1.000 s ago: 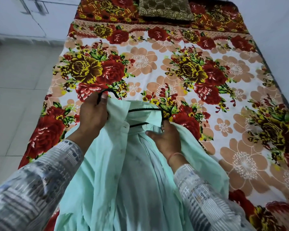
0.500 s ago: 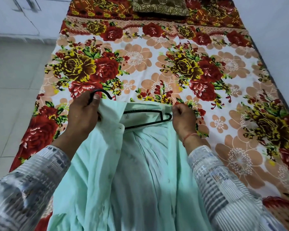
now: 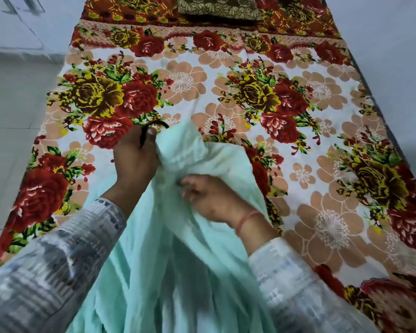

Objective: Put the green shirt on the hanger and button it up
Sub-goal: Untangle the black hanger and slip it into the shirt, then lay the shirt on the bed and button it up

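Observation:
The pale green shirt [image 3: 178, 260] hangs in front of me over the near edge of the bed, its top bunched between my hands. Only the curved hook of the black hanger [image 3: 154, 126] shows; its bars are hidden under the cloth. My left hand [image 3: 135, 162] is shut on the hook, with the shirt's collar edge against it. My right hand [image 3: 211, 200] grips a fold of the shirt's front just below the bunched top, fingers curled into the cloth. No buttons can be seen.
A flowered bedsheet [image 3: 250, 87] in red, yellow and peach covers the bed. A dark patterned cushion [image 3: 219, 7] lies at the far end. Pale floor tiles [image 3: 15, 116] run along the left; a white wall [image 3: 394, 56] stands on the right.
The shirt's right side has been pulled over the hanger, so the black bars that showed earlier are now covered. My right hand moved left and down onto the shirt front.

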